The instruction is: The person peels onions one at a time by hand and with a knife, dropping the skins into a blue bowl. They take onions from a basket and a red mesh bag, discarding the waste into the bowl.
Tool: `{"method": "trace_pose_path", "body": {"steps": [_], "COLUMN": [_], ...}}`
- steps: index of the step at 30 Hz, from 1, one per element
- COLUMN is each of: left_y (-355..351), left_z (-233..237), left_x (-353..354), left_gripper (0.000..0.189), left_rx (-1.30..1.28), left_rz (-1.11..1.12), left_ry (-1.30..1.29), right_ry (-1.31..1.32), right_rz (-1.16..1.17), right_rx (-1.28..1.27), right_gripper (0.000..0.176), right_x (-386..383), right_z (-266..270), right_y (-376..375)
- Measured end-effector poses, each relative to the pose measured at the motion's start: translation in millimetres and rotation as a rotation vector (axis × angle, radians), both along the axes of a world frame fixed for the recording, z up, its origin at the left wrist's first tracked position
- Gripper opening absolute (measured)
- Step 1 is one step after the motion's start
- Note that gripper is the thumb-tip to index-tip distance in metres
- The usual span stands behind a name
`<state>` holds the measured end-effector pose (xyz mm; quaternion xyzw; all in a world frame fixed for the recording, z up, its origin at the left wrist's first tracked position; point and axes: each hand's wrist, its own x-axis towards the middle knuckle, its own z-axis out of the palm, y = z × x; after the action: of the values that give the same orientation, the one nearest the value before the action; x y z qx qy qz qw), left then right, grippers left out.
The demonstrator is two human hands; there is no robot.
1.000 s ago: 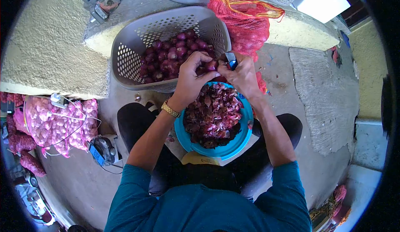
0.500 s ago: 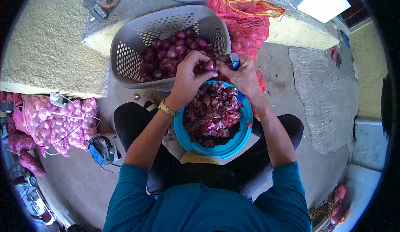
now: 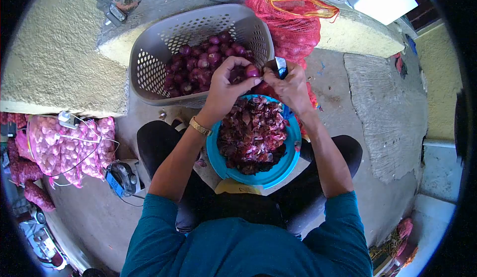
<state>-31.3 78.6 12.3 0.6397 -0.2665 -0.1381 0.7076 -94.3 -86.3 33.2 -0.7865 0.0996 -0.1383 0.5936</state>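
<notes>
A purple-red onion (image 3: 252,71) is pinched between the thumb and fingers of my left hand (image 3: 229,80), above the near rim of the grey basket. My right hand (image 3: 290,84) is closed around a small knife (image 3: 281,67), whose flat silvery and blue part sticks up past the fingers. Its thumb and fingertips meet the onion's right side. Below both hands stands a blue basin (image 3: 213,152) heaped with loose onion skins (image 3: 253,133). Many onions (image 3: 198,65) fill the bottom of the perforated grey basket (image 3: 144,73) just beyond.
A red mesh sack (image 3: 293,33) of onions leans right of the basket. Pink net bags of bulbs (image 3: 69,147) and a device with a blue display (image 3: 115,183) lie at left. A low ledge (image 3: 357,33) runs behind; a grey mat (image 3: 382,118) covers floor at right.
The onion has turned in my left fingers and sits slightly higher. My right hand and the knife have tilted and shifted slightly. The basin and basket stay put.
</notes>
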Motion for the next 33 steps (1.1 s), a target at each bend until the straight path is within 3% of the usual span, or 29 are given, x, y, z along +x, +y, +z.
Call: {"method": "trace_pose_path", "body": {"steps": [1, 4, 7, 13, 17, 19, 20, 22, 27, 29, 33], "left_y": [1.1, 2.8, 2.9, -0.7, 0.9, 1.6, 2.1, 3.9, 5.5, 3.3, -0.6], "left_z": [3.2, 6.8, 4.5, 2.7, -1.0, -1.6, -1.1, 0.7, 5.9, 5.5, 2.9], "left_x": [0.1, 0.1, 0.3, 0.4, 3.7, 5.6, 7.3, 11.2, 9.3, 8.4, 9.2], "left_gripper": [0.033, 0.036, 0.036, 0.038, 0.039, 0.039, 0.039, 0.039, 0.033, 0.032, 0.032], "left_rx": [-0.044, -0.099, -0.105, -0.106, -0.039, -0.151, -0.149, -0.391, -0.438, -0.434, -0.455], "left_rz": [-0.021, -0.009, -0.001, 0.065, 0.028, 0.064, 0.060, 0.023, -0.103, -0.126, -0.126], "left_ry": [0.172, 0.217, 0.208, 0.079, 0.102, 0.338, 0.337, 0.511, 0.622, 0.632, 0.655], "right_ry": [-0.001, 0.024, 0.087, -0.133, 0.068, 0.176, 0.154, 0.131, 0.293, 0.200, 0.109], "right_rz": [0.000, 0.018, -0.024, -0.010, -0.011, -0.012, 0.050, 0.112, 0.334, 0.346, 0.227], "right_rx": [0.000, 0.024, 0.107, 0.137, 0.026, -0.025, -0.013, 0.002, -0.152, -0.112, -0.014], "right_gripper": [0.010, 0.012, 0.013, 0.013, 0.013, 0.014, 0.015, 0.017, 0.023, 0.022, 0.016], "right_x": [0.1, -0.1, -1.4, 1.4, -4.6, -8.7, -13.5, -19.3, -30.4, -29.8, -28.3], "right_z": [-2.1, -6.1, 1.5, -12.9, -9.5, -2.5, 1.4, -0.2, -22.4, -41.9, -12.7], "right_y": [-1.7, -3.6, 0.6, 5.5, -6.4, -8.3, -6.8, -7.0, -17.7, -20.6, -11.7]}}
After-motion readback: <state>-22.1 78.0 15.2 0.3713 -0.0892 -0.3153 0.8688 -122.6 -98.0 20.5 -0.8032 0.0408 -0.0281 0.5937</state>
